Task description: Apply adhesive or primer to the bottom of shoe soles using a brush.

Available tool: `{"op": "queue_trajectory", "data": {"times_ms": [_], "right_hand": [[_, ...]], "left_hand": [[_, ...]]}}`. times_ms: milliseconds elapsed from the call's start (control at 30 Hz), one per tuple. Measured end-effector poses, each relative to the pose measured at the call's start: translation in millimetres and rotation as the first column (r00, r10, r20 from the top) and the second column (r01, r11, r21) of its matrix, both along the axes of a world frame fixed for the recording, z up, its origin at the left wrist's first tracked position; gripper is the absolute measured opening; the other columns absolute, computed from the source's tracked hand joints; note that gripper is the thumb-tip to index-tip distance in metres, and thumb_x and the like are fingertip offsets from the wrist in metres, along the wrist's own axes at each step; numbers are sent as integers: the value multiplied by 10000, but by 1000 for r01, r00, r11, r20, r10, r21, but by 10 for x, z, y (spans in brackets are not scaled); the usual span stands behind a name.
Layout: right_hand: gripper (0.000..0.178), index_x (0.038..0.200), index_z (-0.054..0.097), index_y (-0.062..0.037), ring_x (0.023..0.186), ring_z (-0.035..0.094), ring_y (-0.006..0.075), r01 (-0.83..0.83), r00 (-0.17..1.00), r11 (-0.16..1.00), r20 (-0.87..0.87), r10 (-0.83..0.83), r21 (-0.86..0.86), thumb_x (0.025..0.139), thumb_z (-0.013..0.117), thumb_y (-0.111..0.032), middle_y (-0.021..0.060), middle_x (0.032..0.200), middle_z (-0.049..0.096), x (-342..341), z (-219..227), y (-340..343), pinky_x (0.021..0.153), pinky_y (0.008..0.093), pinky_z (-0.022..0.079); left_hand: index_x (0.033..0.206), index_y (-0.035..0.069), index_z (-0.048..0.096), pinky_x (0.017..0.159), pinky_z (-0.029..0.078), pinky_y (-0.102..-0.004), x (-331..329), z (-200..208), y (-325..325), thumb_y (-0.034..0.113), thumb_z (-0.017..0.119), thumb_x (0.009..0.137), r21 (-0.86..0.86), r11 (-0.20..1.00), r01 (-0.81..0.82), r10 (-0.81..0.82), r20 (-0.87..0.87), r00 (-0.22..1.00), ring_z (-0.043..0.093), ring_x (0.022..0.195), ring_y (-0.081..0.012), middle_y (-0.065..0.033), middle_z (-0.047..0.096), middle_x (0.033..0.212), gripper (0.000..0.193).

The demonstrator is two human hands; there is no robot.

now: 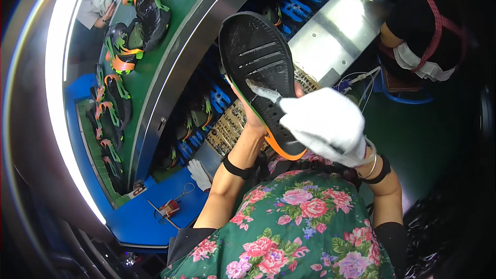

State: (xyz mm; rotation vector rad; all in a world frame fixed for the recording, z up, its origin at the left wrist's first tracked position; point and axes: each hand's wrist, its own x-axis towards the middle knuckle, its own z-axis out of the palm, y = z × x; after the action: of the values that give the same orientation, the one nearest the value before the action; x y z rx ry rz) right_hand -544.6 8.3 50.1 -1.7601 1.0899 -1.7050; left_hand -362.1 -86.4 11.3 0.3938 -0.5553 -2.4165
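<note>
A large black shoe sole (254,46) with an orange and green edge stands tilted in front of me. Underneath it, my bare left hand (252,116) wraps its side, most of the fingers hidden behind the sole. My right hand (325,124), in a white glove, is closed around a small brush (265,92) whose handle is mostly covered. The brush's tip touches the inner face of the sole, near the middle. Part of that face looks wet and shiny toward the toe.
A green conveyor belt (187,0) with a metal rail (170,75) runs along the left, carrying black, orange and green sandals (152,18). A blue table (134,222) holds a white glove (199,174) and a small red object (169,207). One co-worker (423,31) sits at right; another is at upper left.
</note>
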Motion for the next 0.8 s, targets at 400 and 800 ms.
{"op": "queue_trajectory", "data": {"times_ms": [400,800], "right_hand": [[317,1089,786,-51,875,737,274,6,992,995,-122,-18,-99,775,834,-45,122,1048,780,158,28,27,750,371,599],[256,1005,794,-43,832,731,257,-127,969,973,234,80,192,756,825,10,125,1032,783,18,63,-4,747,357,581]], "left_hand": [[1256,-27,561,857,506,-431,36,81,-162,979,409,798,-40,999,18,-17,32,999,579,980,-293,-175,605,1123,1116],[1384,-5,515,871,530,-482,41,100,-404,958,439,807,-162,987,-18,9,-56,998,581,1012,-325,-197,597,1161,1125]]}}
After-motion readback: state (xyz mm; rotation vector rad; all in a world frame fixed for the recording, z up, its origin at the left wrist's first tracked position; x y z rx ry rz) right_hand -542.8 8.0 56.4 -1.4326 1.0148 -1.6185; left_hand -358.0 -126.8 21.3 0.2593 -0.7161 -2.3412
